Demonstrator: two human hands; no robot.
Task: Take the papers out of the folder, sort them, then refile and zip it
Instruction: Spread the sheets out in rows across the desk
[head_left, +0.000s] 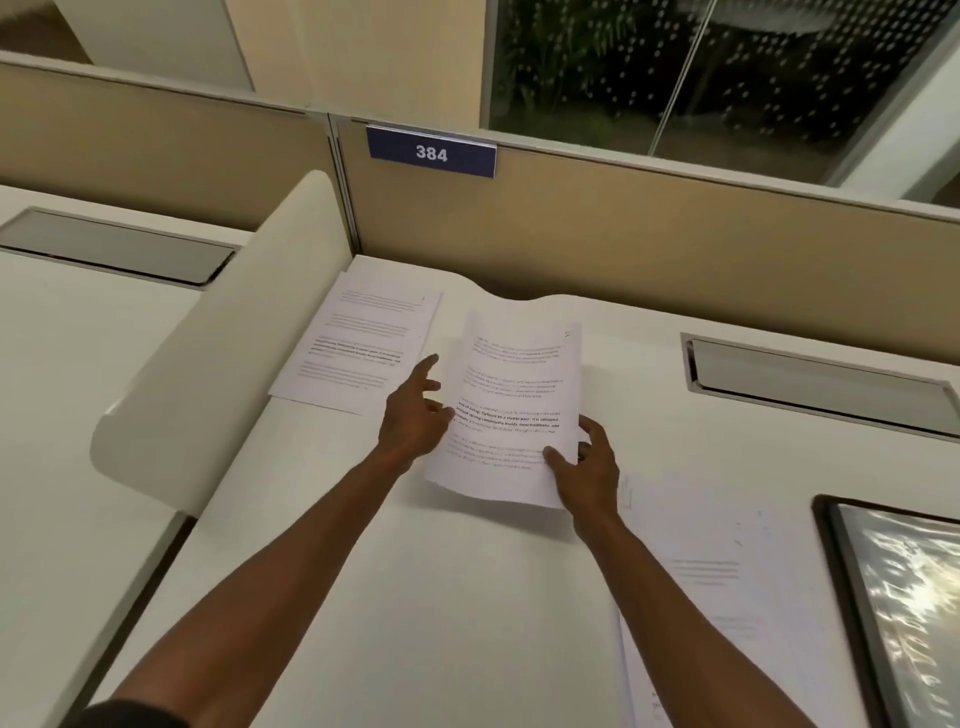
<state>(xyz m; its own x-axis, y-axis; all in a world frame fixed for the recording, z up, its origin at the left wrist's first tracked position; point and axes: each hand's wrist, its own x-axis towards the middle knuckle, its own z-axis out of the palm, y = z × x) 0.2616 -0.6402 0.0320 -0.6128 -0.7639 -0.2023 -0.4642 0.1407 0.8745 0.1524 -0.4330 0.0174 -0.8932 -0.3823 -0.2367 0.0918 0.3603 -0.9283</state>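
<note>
Head view: we're sorting. Our right hand (584, 467) pinches a sheet (511, 410) mid-frame; left hand (415, 410), fingers loose, touches its edge. One pile (358, 343) sits upper left, folder (904, 613) lower right. Next, prob. lay the sheet on its pile.

Blue plate (431, 151) reads "384"; papers' (511, 410) print seemingly illegible.
</note>
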